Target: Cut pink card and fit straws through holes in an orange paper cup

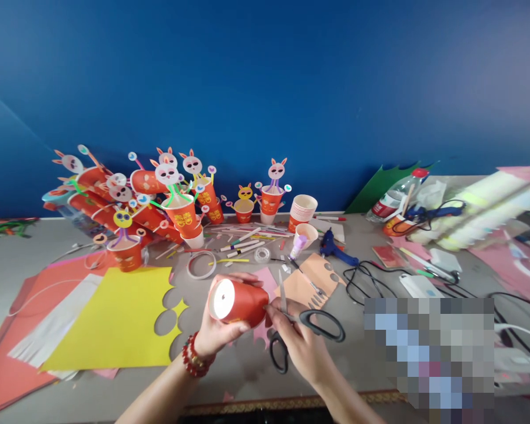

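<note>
My left hand (221,330), with a red bead bracelet at its wrist, is wrapped round a red paper cup (247,301). The cup lies on its side in the grip, its white bottom with a small dark mark facing left. My right hand (298,333) is closed at the cup's right end, thumb and forefinger pinched by the rim. Black-handled scissors (322,325) are held in this same hand, blades pointing up and handles spread apart. Beneath the hands lies a pink paper sheet (265,280) with cut edges.
Decorated red cups (179,215) with animal faces crowd the back left. Yellow paper (115,318) with round holes lies left. Stacked cups (302,212), markers (245,248), a tape roll (201,265) and a blue glue gun (335,250) stand behind. A bottle (393,197) and cables are right.
</note>
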`<state>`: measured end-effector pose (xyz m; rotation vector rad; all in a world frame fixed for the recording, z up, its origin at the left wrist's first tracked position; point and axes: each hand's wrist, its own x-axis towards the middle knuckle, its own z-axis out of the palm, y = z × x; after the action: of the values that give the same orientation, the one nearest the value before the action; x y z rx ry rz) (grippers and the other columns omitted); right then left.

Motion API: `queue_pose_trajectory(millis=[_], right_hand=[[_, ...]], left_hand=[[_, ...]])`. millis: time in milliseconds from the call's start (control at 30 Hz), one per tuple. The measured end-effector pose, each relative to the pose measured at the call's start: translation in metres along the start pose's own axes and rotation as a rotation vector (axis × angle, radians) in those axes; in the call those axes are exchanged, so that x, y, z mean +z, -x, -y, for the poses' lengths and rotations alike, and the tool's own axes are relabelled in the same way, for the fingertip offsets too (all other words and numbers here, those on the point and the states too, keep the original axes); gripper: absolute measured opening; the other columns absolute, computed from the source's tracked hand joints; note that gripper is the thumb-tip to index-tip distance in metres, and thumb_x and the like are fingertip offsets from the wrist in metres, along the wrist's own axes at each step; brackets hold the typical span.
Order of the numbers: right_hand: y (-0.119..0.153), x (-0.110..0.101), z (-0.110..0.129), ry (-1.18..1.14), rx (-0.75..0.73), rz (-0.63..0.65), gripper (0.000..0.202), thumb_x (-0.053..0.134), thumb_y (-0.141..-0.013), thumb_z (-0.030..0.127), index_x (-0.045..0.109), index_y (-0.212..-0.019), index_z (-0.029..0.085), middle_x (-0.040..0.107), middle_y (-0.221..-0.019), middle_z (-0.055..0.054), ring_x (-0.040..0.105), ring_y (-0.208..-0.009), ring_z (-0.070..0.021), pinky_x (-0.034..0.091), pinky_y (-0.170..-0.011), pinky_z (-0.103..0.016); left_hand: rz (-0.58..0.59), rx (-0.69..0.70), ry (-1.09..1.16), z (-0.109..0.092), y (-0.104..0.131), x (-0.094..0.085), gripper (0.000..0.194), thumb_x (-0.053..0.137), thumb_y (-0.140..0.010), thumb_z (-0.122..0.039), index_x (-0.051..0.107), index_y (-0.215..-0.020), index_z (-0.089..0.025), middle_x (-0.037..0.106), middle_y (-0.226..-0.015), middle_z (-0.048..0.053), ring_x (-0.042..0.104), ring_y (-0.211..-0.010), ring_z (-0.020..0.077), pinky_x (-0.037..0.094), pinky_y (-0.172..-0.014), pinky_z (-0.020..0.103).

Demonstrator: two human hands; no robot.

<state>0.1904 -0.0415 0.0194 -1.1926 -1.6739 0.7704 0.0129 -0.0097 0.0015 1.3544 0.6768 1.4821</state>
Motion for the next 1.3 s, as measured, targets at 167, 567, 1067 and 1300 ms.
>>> queue_pose_trajectory(millis=[167,567,1067,1300], right_hand=[[-0.001,0.001,0.003,0.016,0.012,0.055,0.032,0.045,-0.100,0.037,0.060,-0.078,0.019,0.063,-0.067,-0.003,0.060,-0.061,-0.0172,0.050,-0.060,-0.026],[-0.015,-0.016,0.013,0.301,-0.295,0.237,0.030,0.041,-0.098,0.016,0.053,-0.071,0.020,0.060,-0.067,-0.003,0.058,-0.065,-0.0180,0.043,-0.062,-0.029],[-0.014,-0.033,0.016,0.035,-0.142,0.228,0.034,0.043,-0.098,0.022,0.046,-0.065,0.021,0.051,-0.061,0.001,0.051,-0.060,-0.0149,0.039,-0.061,-0.028],[-0.011,-0.029,0.016,-0.002,-0.119,0.216,0.034,0.043,-0.098,0.023,0.050,-0.065,0.020,0.053,-0.062,0.001,0.053,-0.060,-0.0144,0.040,-0.062,-0.028]], left_hand=[[0.009,-0.004,0.071,0.003,0.003,0.001,0.063,0.082,-0.068,-0.047,0.049,-0.117,-0.025,0.069,-0.105,0.010,0.069,-0.095,0.0298,0.058,-0.082,0.044],[0.056,-0.108,-0.089,-0.002,0.002,-0.005,0.046,0.078,-0.071,-0.043,0.060,-0.106,-0.020,0.070,-0.100,0.008,0.067,-0.089,0.0266,0.054,-0.084,0.041],[-0.005,-0.281,0.334,0.010,0.005,0.003,0.057,0.079,-0.068,-0.052,0.063,-0.109,-0.016,0.074,-0.094,0.012,0.071,-0.089,0.0303,0.057,-0.082,0.045],[0.025,-0.217,0.347,0.011,0.004,0.005,0.062,0.078,-0.068,-0.055,0.059,-0.114,-0.018,0.070,-0.107,0.014,0.067,-0.102,0.0332,0.053,-0.090,0.049]])
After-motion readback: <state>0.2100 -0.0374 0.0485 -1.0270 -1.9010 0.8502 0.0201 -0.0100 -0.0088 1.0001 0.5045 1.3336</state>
